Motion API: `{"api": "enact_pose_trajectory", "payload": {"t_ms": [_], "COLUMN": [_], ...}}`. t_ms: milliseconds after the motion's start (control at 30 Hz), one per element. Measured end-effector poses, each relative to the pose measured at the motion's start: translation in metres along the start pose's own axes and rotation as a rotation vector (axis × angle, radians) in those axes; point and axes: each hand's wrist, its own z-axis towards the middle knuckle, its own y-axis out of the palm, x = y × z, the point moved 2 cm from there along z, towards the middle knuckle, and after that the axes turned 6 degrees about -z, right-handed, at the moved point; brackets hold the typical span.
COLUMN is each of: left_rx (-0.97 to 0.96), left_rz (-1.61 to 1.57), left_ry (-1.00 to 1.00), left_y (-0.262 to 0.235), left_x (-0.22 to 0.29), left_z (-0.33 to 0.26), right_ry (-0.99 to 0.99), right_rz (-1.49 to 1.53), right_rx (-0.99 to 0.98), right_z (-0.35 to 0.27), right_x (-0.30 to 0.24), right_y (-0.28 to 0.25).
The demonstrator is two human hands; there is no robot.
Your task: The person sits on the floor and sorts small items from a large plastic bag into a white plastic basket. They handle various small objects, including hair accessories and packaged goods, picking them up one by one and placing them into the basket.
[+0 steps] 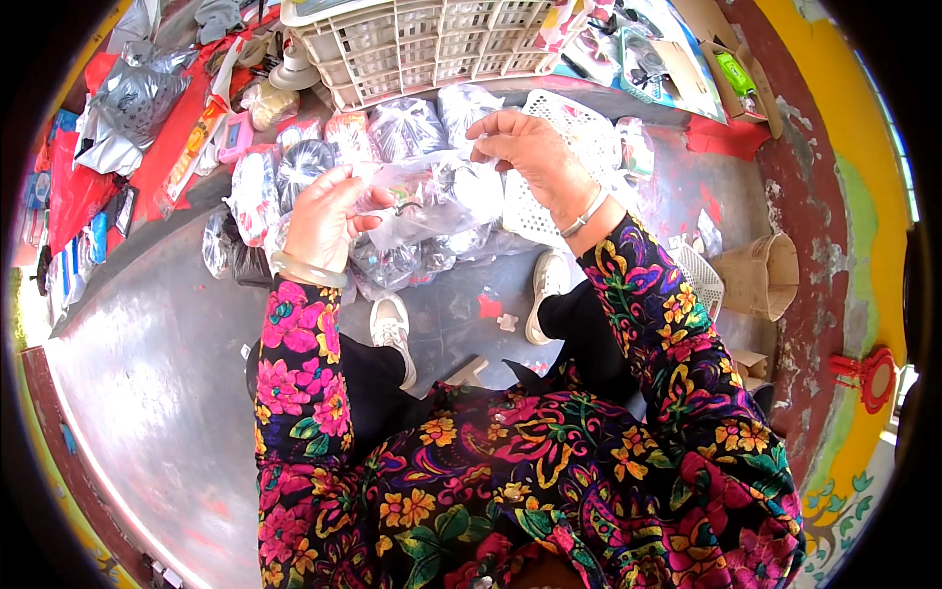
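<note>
A clear plastic bag is stretched out between my two hands, with a small dark curved item showing through it. My left hand pinches the bag's left end, fingertips bent inward. At the upper right, the bag's other end is at the fingertips of my right hand, which are curled over it. Beneath the bag lies a heap of filled clear bags, partly covered by the stretched plastic. A white perforated basket lies under my right hand, partly hidden by it.
A large beige slatted crate stands behind the heap. At the left, grey plastic bags and small packaged goods lie on red sheeting. A smaller white basket and a brown cardboard box stand at the right, near the wall.
</note>
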Motion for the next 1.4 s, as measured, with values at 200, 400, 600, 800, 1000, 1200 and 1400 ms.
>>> {"api": "enact_pose_trajectory", "payload": {"t_ms": [200, 400, 600, 800, 1000, 1200, 1400], "left_rx": [0.010, 0.163, 0.027, -0.184, -0.112, -0.243, -0.252], "left_rz": [0.450, 0.622, 0.429, 0.411, 0.256, 0.594, 0.683], "left_ry": [0.038, 0.333, 0.255, 0.168, 0.221, 0.174, 0.202], "left_y": [0.002, 0.011, 0.041, 0.082, 0.092, 0.142, 0.174], "left_x": [0.003, 0.009, 0.016, 0.030, 0.022, 0.040, 0.031], "left_z": [0.003, -0.004, -0.010, -0.046, -0.103, -0.146, -0.175], "right_ry": [-0.138, -0.351, -0.420, -0.774, -1.005, -0.812, -0.573], "right_rz": [-0.329, -0.702, -0.767, -0.503, -0.372, -0.321, -0.217], "right_rx": [0.015, 0.234, 0.310, 0.158, 0.204, 0.091, -0.253], "right_z": [0.008, 0.001, -0.013, -0.074, -0.137, -0.172, -0.205], "right_x": [0.019, 0.001, -0.015, -0.071, -0.102, -0.113, -0.079], "right_y": [0.005, 0.009, 0.017, 0.052, 0.053, 0.011, 0.006]}}
